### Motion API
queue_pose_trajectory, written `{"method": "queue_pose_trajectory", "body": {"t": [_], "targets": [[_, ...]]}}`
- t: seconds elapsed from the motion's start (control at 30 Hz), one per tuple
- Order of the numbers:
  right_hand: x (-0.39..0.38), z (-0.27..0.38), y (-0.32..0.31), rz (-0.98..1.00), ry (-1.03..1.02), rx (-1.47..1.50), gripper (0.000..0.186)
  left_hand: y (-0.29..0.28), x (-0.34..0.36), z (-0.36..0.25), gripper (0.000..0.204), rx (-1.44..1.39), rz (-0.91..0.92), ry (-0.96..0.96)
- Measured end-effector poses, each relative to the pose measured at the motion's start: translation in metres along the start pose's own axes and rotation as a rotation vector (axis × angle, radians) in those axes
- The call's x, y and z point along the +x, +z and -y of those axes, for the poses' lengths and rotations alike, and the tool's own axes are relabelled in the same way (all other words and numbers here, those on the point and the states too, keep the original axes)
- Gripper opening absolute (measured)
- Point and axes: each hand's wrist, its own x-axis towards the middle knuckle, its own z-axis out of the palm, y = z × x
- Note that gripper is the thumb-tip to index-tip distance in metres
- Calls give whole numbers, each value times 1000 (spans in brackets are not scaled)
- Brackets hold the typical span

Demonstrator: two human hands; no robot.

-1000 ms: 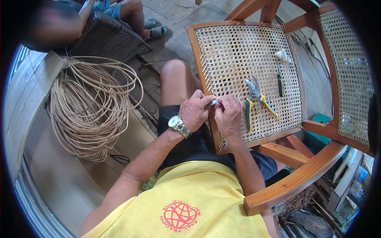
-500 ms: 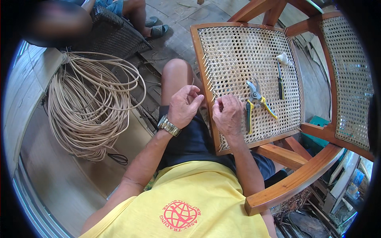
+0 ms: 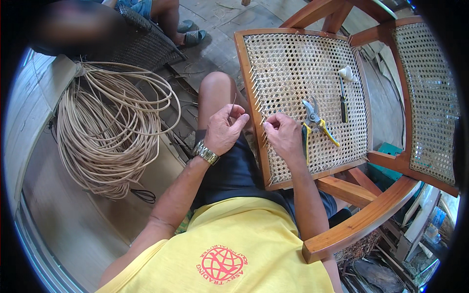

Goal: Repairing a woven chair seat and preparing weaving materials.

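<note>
1. Chair seat (image 3: 293, 63): woven cane panel in a brown wooden frame, lying flat in front of the person; a row of small pegs stands along its left edge.
2. Left hand (image 3: 223, 131): just left of the seat frame, above the bare knee; thumb and fingers pinched together on a thin cane strand (image 3: 232, 104) that rises from the fingertips.
3. Right hand (image 3: 283, 134): rests on the seat's left edge, fingers curled together at the pegs; whether it holds anything, I cannot tell.
4. Pliers (image 3: 316, 124): yellow-handled, lying on the cane just right of the right hand.
5. Screwdriver-like tool (image 3: 344, 100): dark handle, lying on the seat beyond the pliers, a small white piece (image 3: 348, 73) at its far end.
6. Chair back (image 3: 430, 102): second cane panel in a wooden frame, to the right, with a curved wooden arm (image 3: 371, 217) below.
7. Coil of cane (image 3: 110, 129): large loose bundle on the floor to the left, well apart from the hands.
8. Floor (image 3: 63, 215): worn wooden boards, littered with scraps near the chair.
9. Another person: legs and sandals at the top, beside a dark woven basket (image 3: 146, 46).
</note>
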Motion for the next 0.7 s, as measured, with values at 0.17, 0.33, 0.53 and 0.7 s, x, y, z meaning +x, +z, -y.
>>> {"method": "queue_pose_trajectory", "body": {"t": [0.17, 0.33, 0.53, 0.7], "targets": [[2, 5, 3, 0, 54, 0, 15, 0, 1, -1, 22, -17, 65, -81], [6, 3, 9, -46, 14, -208, 15, 5, -2, -6, 21, -5, 47, -3], [-2, -7, 8, -107, -98, 14, 8, 7, -7, -12, 21, -77, 98, -83], [3, -6, 5, -59, 30, -48, 9, 6, -6, -14, 20, -39, 89, -58]]}}
